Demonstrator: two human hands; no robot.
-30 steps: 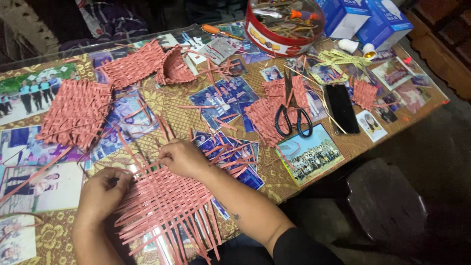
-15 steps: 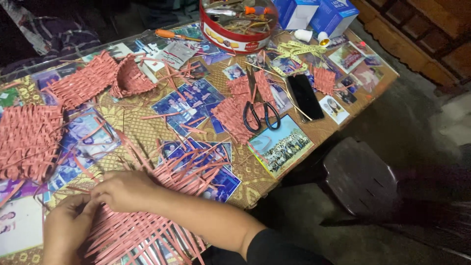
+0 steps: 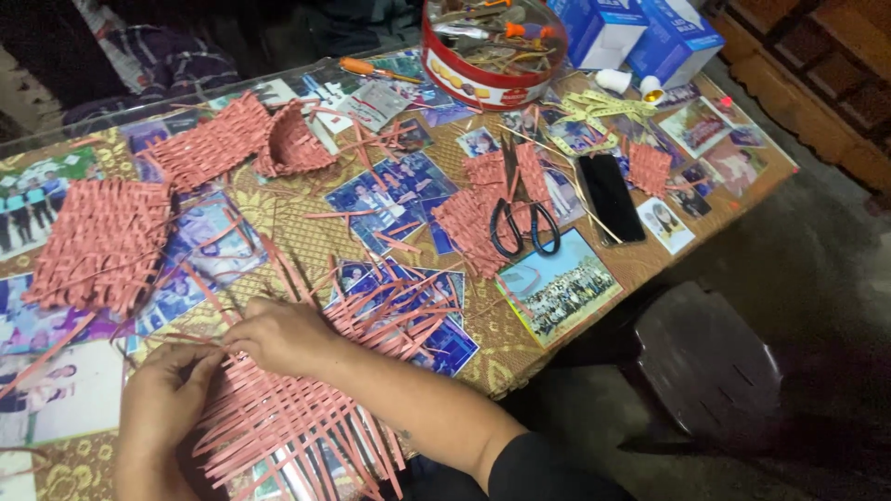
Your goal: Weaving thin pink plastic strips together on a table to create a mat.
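Note:
A half-woven mat of pink paper strips lies at the near edge of the glass-topped table, with loose strip ends fanning out on all sides. My left hand pinches strips at the mat's left edge. My right hand presses on the mat's upper part, fingers curled over strips. The hands almost touch each other.
Finished pink woven panels and a small woven basket lie at the left and back. Black-handled scissors rest on small woven pieces, beside a black phone. A round red tin of tools, blue boxes and a dark stool are nearby.
The view has swung about, so the table sits differently in frame. Both hands stay on the mat, the left one drawing closer to the right hand.

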